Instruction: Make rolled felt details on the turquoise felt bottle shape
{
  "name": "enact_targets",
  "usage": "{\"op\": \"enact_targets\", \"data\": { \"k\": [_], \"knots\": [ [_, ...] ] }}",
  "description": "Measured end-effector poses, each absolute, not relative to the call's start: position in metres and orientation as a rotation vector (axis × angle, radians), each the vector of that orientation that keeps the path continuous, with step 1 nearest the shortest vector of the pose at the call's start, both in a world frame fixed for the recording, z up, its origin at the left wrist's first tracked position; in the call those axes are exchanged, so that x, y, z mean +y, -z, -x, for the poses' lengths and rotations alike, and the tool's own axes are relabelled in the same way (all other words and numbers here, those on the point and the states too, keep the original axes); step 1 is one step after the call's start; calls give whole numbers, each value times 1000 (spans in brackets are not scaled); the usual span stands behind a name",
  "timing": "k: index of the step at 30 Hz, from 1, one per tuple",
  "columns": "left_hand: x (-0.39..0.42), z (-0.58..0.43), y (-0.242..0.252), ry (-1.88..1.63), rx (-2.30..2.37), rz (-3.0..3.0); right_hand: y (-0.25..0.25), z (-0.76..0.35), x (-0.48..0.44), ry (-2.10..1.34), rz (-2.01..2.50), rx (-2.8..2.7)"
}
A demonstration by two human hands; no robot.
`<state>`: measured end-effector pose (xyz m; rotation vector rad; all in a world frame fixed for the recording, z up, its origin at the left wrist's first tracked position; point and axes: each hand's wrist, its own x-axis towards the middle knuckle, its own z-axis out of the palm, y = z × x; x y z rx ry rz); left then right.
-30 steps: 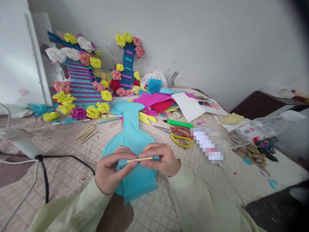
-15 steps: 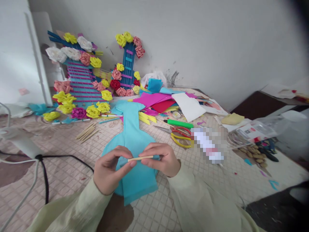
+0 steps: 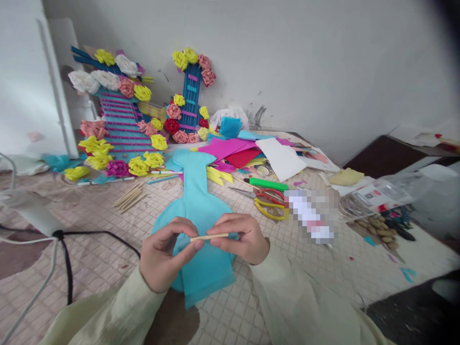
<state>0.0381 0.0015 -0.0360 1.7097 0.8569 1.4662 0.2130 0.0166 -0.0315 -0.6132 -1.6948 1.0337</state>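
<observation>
Between my two hands a short, pale wooden stick [image 3: 209, 237] lies almost level. My left hand [image 3: 163, 254] pinches its left end between thumb and fingers. The right part is pinched by my right hand [image 3: 242, 238], with the fingertips resting along it. Beneath both hands lies a light-blue guitar-shaped piece [image 3: 196, 184], its neck pointing away from me. A loose sheet of light-blue paper [image 3: 208, 282] covers the lower part of its body. Several similar wooden sticks [image 3: 130, 197] lie in a small pile to the left of the neck.
Two flower-trimmed paper instruments [image 3: 125, 125] lean at the back wall. Coloured paper sheets [image 3: 230, 146], a green cutter [image 3: 268, 184] and red-and-yellow-handled scissors [image 3: 270, 209] lie right of the neck. A white power strip [image 3: 34, 211] with cables is at left; a clear plastic container [image 3: 381, 191] lies at right.
Both hands keep their pinch on the stick and have barely shifted. The blue piece and the things around it stay where they were.
</observation>
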Motion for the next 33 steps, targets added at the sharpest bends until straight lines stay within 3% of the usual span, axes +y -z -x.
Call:
{"op": "enact_targets", "data": {
  "k": [15, 33],
  "knots": [
    [1, -36, 39, -1399, 1232, -1657, 31, -214, 14, -1009, 947, -1663],
    [3, -39, 38, -1334, 1282, -1579, 29, -213, 14, -986, 910, -1658]
  ]
}}
